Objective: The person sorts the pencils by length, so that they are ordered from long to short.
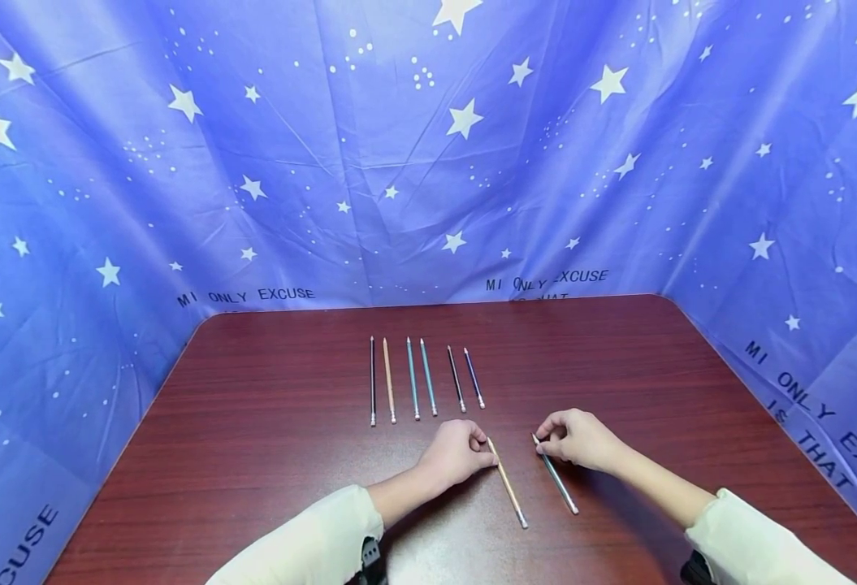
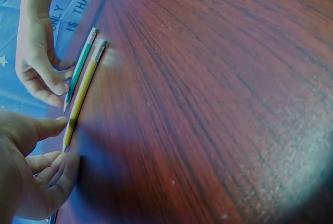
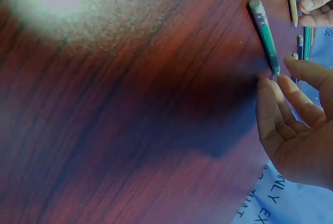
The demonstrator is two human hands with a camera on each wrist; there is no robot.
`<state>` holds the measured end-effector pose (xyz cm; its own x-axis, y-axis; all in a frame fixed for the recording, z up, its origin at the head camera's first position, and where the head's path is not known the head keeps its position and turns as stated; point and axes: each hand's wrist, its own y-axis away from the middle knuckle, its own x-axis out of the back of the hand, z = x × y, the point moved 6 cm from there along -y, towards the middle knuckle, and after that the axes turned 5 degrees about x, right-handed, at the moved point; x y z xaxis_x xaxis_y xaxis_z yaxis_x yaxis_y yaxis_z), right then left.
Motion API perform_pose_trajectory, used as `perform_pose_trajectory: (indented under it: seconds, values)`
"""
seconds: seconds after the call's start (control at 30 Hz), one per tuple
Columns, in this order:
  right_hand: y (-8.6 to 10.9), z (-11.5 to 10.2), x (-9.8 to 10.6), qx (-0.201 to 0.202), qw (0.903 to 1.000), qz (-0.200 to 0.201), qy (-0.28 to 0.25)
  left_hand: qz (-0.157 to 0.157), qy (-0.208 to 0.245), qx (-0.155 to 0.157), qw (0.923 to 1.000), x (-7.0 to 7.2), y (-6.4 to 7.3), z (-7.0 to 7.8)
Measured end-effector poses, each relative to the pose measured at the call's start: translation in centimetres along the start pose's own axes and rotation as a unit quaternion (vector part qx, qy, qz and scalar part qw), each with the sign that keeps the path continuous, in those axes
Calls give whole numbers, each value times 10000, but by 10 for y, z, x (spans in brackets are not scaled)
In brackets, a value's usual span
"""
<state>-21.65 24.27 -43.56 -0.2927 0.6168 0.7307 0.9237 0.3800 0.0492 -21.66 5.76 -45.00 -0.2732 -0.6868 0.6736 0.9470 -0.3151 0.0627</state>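
In the head view my left hand is at the pointed end of a yellow pencil lying on the table. In the left wrist view the thumb is right at that pencil's side, and the other fingertips are close by its point. My right hand is at the pointed end of a green pencil, which lies to the right of the yellow one. In the right wrist view its fingertips meet the green pencil's point, while the thumb stands a little apart. Both pencils have their eraser ends toward me.
Farther back lies a row of pencils, points away from me: a black one, a tan one, two teal ones, a shorter dark one and a blue one. A starry blue curtain surrounds the dark red wooden table.
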Motion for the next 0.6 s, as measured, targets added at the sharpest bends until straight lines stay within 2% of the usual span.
perform_pose_trajectory:
  seconds: [0.23, 0.4, 0.6]
  values:
    - [2, 3, -2, 7, 9999, 34, 118, 283, -683, -134, 9972, -1, 0, 2]
    - [3, 2, -4, 124, 9996, 104, 241, 419, -1153, -97, 9924, -3, 1, 4]
    - [5, -1, -4, 267, 9981, 189, 531, 487, -1397, -91, 9890, -5, 3, 9]
